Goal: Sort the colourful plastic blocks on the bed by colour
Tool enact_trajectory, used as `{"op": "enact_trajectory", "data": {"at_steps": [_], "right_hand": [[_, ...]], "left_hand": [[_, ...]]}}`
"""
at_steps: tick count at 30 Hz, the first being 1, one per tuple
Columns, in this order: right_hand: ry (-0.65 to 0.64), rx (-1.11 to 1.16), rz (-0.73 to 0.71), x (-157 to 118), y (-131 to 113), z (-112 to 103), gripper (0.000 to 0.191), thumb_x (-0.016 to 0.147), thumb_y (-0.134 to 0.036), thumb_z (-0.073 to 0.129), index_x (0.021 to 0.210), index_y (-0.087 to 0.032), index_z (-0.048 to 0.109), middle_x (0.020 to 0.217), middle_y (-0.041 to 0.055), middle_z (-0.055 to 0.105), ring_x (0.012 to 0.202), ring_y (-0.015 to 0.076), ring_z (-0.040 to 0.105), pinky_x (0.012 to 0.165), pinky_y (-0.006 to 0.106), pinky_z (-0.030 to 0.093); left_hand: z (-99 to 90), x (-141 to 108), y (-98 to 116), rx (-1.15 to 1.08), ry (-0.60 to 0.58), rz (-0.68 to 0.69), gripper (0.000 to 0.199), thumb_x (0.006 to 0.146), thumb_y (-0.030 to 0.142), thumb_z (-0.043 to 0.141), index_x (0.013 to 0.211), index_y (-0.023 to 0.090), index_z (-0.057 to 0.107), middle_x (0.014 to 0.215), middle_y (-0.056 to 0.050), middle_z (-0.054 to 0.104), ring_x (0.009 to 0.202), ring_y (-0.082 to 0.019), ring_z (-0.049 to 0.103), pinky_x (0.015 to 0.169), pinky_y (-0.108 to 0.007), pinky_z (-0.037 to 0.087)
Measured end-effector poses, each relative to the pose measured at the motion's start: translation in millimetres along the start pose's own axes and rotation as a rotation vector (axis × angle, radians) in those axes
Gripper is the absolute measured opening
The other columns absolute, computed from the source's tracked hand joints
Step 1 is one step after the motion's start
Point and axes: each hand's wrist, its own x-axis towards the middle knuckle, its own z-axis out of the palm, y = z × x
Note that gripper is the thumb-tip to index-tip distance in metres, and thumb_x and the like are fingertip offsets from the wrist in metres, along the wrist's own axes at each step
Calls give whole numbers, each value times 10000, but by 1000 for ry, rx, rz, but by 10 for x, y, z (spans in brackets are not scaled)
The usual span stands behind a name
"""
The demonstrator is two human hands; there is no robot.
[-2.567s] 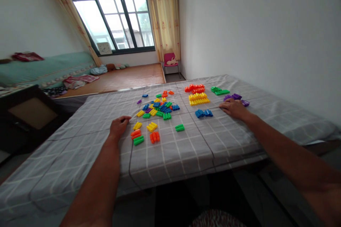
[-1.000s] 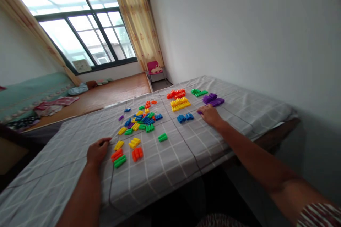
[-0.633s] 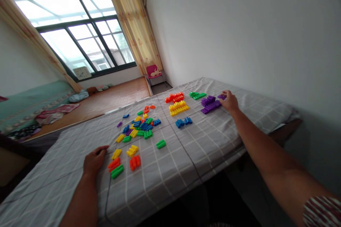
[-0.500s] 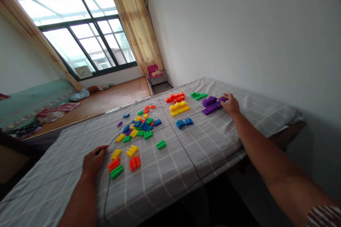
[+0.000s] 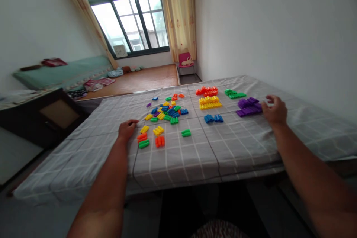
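My right hand (image 5: 275,110) is at the right end of the purple plastic blocks (image 5: 249,107), its fingers curved and apart with nothing visible between them. Those purple pieces lie joined in rows. My left hand (image 5: 127,129) rests on the checked cloth, fingers loosely stretched to the right and holding nothing visible. Close to it are a yellow block (image 5: 144,129), an orange block (image 5: 142,137) and a green block (image 5: 144,144). A mixed pile of coloured blocks (image 5: 167,112) lies beyond, towards the middle.
Sorted by colour on the cloth (image 5: 189,156) are orange rows (image 5: 206,91), yellow rows (image 5: 210,103), green rows (image 5: 234,94) and blue blocks (image 5: 213,118). A wall borders the right side. At the back are a pink chair (image 5: 186,60), a wooden bed (image 5: 150,76) and a window.
My right hand has come away from the purple row's end, and its fingers have spread. The left hand still rests on the cloth. The camera view has turned and levelled.
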Motion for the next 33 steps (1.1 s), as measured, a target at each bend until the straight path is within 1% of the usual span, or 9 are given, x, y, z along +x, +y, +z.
{"op": "enact_trajectory", "data": {"at_steps": [4, 8, 12, 15, 18, 22, 25, 29, 33], "right_hand": [[86, -23, -139, -81, -274, -119, 403, 900, -256, 367, 1261, -235, 543, 1137, 171, 619, 1076, 350, 534, 920, 482, 421], [-48, 19, -381, -130, -760, -47, 365, 888, -214, 391, 1197, -177, 581, 1116, 147, 633, 1059, 305, 546, 950, 451, 422], [-280, 104, -582, -89, -1320, 222, 329, 863, -204, 441, 1144, -185, 612, 1101, 103, 654, 1032, 261, 568, 938, 421, 437], [-365, 137, -661, -63, -1589, 460, 323, 856, -175, 444, 1123, -181, 627, 1080, 98, 664, 1043, 255, 564, 938, 404, 432], [-348, 121, -653, -110, -1621, 649, 334, 838, -135, 441, 1107, -170, 636, 1053, 102, 667, 1024, 258, 571, 925, 403, 434], [-340, 119, -612, -240, -1438, 752, 339, 817, -111, 440, 1076, -174, 649, 998, 96, 671, 982, 245, 589, 899, 382, 455], [-376, 144, -604, -287, -1327, 746, 340, 800, -106, 450, 1058, -189, 656, 996, 84, 678, 989, 235, 600, 894, 368, 468], [-392, 174, -542, -255, -1286, 744, 346, 781, -108, 462, 1046, -191, 668, 1014, 84, 690, 998, 239, 614, 893, 379, 484], [-413, 197, -470, -208, -1277, 748, 332, 775, -116, 459, 1005, -188, 688, 1027, 82, 704, 987, 240, 630, 881, 372, 490]], "left_hand": [[23, 19, -2, 76, -4, -18, 364, 735, 311, 489, 975, 216, 746, 870, -27, 747, 788, -189, 651, 662, -240, 470], [-54, 130, 125, 111, -114, -29, 340, 719, 245, 514, 958, 215, 753, 857, -26, 746, 746, -181, 644, 647, -240, 466], [-9, 198, 581, 119, -75, 115, 350, 733, 171, 516, 996, 201, 745, 940, -42, 745, 838, -188, 653, 742, -253, 482], [258, 139, 1077, 91, -123, 293, 341, 803, 169, 488, 1049, 176, 725, 1029, -68, 730, 915, -193, 652, 827, -275, 480], [607, 53, 1477, 155, -158, 441, 347, 834, 169, 491, 1117, 172, 692, 1154, -99, 688, 1054, -215, 618, 942, -312, 441], [893, 49, 1678, 252, -171, 488, 371, 795, 213, 596, 1159, 175, 655, 1206, -134, 655, 1127, -249, 581, 1003, -358, 399], [909, 119, 1665, 275, -188, 428, 427, 704, 244, 688, 1126, 192, 662, 1166, -125, 664, 1086, -248, 594, 953, -331, 425], [799, 128, 1638, 216, -266, 340, 394, 628, 217, 714, 1020, 185, 681, 1015, -77, 692, 953, -221, 622, 825, -290, 466], [742, -90, 1834, 11, -115, 347, 261, 708, 133, 622, 965, 176, 630, 958, -64, 679, 870, -192, 618, 792, -305, 471]]}}
